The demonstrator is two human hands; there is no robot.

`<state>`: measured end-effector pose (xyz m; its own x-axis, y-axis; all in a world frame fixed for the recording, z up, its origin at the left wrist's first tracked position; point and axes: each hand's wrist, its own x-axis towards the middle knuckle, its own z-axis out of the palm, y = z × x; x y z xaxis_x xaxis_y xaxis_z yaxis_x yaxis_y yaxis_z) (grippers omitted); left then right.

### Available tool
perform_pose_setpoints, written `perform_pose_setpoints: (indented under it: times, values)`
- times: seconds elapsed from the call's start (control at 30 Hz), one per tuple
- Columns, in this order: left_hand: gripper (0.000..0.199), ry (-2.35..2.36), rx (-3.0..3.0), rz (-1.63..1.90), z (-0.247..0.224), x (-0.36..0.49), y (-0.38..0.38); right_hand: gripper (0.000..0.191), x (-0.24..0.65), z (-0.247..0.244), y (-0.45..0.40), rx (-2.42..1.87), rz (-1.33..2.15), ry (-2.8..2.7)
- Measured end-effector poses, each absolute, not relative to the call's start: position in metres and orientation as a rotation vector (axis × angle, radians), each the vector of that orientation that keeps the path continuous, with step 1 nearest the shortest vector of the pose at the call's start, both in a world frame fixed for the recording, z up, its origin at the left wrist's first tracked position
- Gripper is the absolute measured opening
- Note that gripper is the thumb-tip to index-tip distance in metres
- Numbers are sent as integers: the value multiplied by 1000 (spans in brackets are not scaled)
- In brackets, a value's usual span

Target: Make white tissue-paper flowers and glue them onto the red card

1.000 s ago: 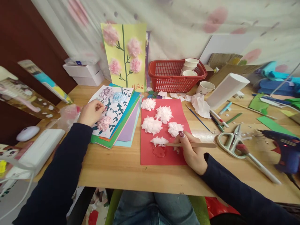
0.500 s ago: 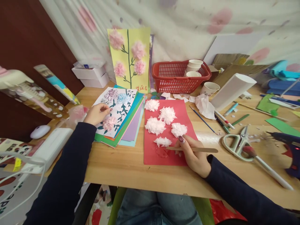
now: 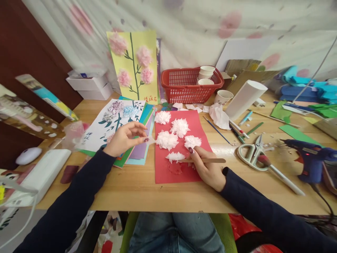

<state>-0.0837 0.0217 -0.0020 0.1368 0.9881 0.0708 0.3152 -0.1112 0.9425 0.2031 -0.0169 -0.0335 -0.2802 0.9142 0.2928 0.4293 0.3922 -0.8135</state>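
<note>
Several fluffy white tissue flowers (image 3: 167,140) are on a red sheet (image 3: 164,175), with a wet-looking ring at its lower part. My left hand (image 3: 128,138) pinches a small white tissue piece (image 3: 151,140) between thumb and finger, just left of the red sheet. A flat wooden stick (image 3: 214,160) is held in my right hand (image 3: 207,168), its tip near the lowest flower. Under and behind my left hand lies a white sheet with painted flowers (image 3: 97,123), on top of coloured papers (image 3: 139,151).
Behind stand a yellow flower picture (image 3: 135,38) and a red basket (image 3: 181,94) with paper cups. To the right lie scissors (image 3: 250,156), a brush (image 3: 286,179), a blue glue gun (image 3: 310,158) and a white roll (image 3: 246,100). A white power strip (image 3: 50,172) is at left.
My left hand has moved right from the painted sheet towards the red sheet, with a white tissue piece now visible in its fingers. The view has shifted; my right hand still holds the stick.
</note>
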Motion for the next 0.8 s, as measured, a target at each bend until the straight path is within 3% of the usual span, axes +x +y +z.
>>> perform_pose_setpoints:
  times: [0.27, 0.8]
  values:
    - [26, 1047, 1748, 605, -4, -27, 0, 50, 204, -36, -17, -1184, 792, -1816]
    - [21, 1136, 2048, 726, -25, -1, 5, 43, 205, -36, -23, -1073, 749, -1993]
